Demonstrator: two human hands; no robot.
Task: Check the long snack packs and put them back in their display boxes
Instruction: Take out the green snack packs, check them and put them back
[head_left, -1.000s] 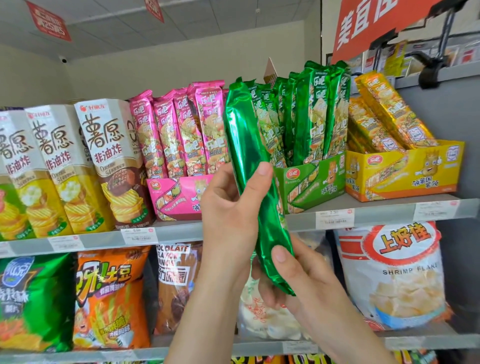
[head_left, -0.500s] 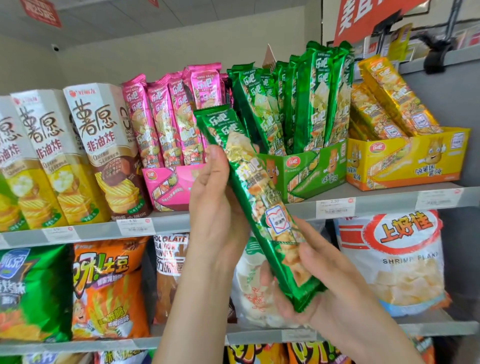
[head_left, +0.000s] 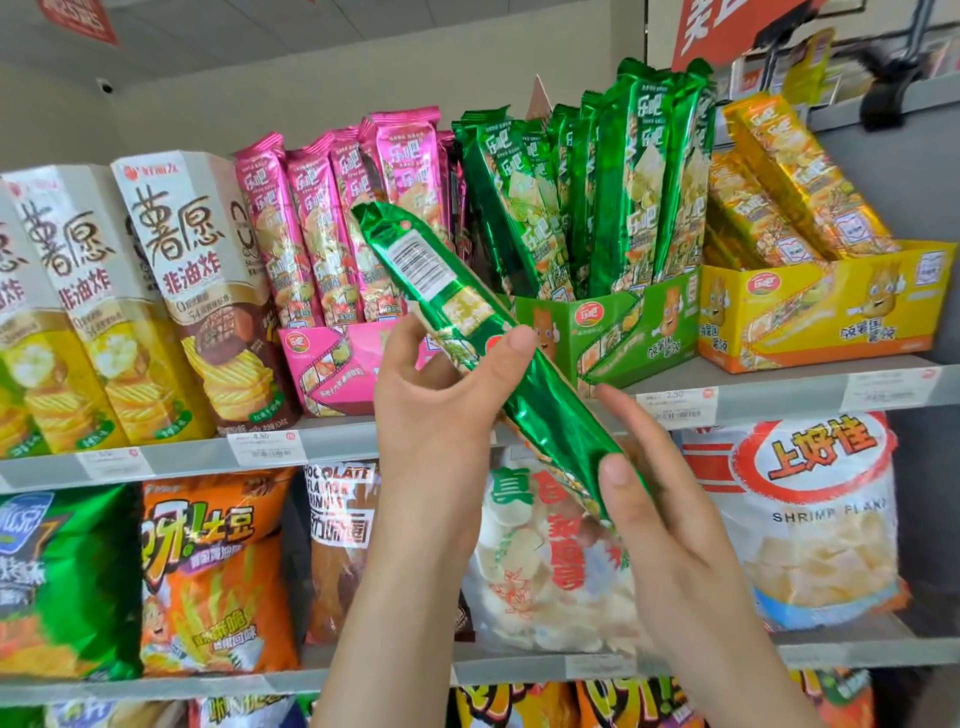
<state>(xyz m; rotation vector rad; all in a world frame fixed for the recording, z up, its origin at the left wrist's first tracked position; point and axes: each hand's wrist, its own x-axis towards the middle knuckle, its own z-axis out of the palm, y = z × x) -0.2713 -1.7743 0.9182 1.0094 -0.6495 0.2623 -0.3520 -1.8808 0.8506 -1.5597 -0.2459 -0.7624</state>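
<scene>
Shop aisle, brightly and evenly lit. Behind the shelving, a plain cream wall (head_left: 311, 88) rising to a white ceiling (head_left: 218, 36). High on the wall towards the left, a small dome security camera (head_left: 105, 85). Hanging at the upper left, a red sign (head_left: 78, 18) with white print, cut off by the frame edge; at the upper right, another red sign (head_left: 737, 26), also cut off. Grey metal shelving: upper shelf (head_left: 779, 397) with white price labels (head_left: 265, 447) along its front edge, lower shelf (head_left: 831, 657) likewise labelled. At the right end, a grey back panel (head_left: 924, 208), and above it a black clip (head_left: 883, 88) on a higher rail.
</scene>
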